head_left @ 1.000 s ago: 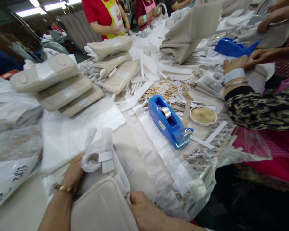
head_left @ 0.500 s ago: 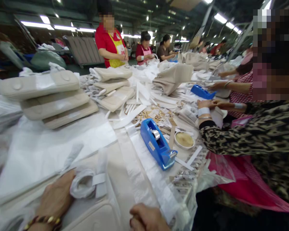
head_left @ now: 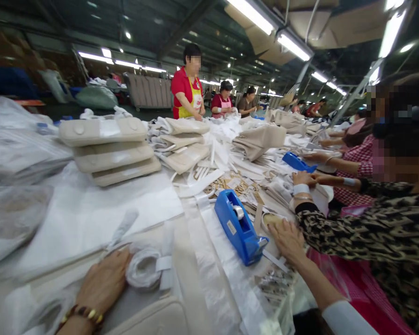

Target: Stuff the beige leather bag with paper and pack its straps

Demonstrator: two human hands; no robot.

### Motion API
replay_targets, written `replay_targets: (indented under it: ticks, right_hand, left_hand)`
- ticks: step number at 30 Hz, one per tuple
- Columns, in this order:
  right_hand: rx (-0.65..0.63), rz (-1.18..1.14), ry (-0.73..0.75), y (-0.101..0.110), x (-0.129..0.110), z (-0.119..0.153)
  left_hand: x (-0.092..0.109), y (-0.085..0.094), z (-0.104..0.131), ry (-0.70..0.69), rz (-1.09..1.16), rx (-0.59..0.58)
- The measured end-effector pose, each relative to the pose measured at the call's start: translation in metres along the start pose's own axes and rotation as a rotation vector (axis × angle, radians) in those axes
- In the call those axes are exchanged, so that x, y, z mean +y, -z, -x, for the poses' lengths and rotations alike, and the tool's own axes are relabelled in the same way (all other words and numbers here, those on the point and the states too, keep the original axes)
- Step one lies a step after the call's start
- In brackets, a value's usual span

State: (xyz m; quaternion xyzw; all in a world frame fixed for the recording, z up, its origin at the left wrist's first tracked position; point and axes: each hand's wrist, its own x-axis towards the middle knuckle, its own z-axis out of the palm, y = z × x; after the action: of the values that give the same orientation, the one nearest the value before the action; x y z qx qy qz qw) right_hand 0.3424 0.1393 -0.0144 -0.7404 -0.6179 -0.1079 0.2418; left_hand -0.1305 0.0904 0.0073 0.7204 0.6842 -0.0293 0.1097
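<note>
My left hand (head_left: 106,279), with a beaded bracelet at the wrist, lies palm down on a beige bag (head_left: 157,318) in the foreground. Its fingertips are partly hidden beside a coil wrapped in white material (head_left: 145,268); a white band crosses the coil's right side. My right hand (head_left: 288,239) reaches out at the right with fingers extended, over the near edge of a round dish (head_left: 264,218) holding a tan pad. Nothing shows in its grasp. Just left of that hand stands a blue tape dispenser (head_left: 239,228) with a roll in it.
Beige bags (head_left: 113,153) are stacked at the left back on white sheeting (head_left: 125,200). Tan tags (head_left: 235,184) and white strips lie mid-table. Clear plastic packets (head_left: 14,209) are piled at left. A co-worker's patterned sleeve (head_left: 356,223) and hands are close at right; other people stand behind the table.
My right hand has moved from the bottom middle, where its fingers were curled, right and forward to the round dish, fingers now extended. My left hand stays by the coil. The view has shifted.
</note>
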Motion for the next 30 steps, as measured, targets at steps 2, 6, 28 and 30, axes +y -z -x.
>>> replay_targets:
  ticks: [2,6,28,30]
  right_hand:
    - [0.054,-0.023,-0.001,0.011,-0.002,-0.003]
    - [0.233,-0.205,0.081,0.042,-0.040,0.014]
    - [-0.181,-0.275,0.479,-0.040,-0.226,0.070]
    - [-0.289,-0.397,0.405,-0.029,-0.228,0.071]
  left_hand:
    - [0.012,0.013,0.004,0.043,-0.014,-0.061]
    - [0.024,0.022,0.004,0.165,0.023,-0.027]
    - [0.026,0.016,0.003,0.220,0.129,0.086]
    - [0.026,0.015,0.004,0.215,0.123,0.092]
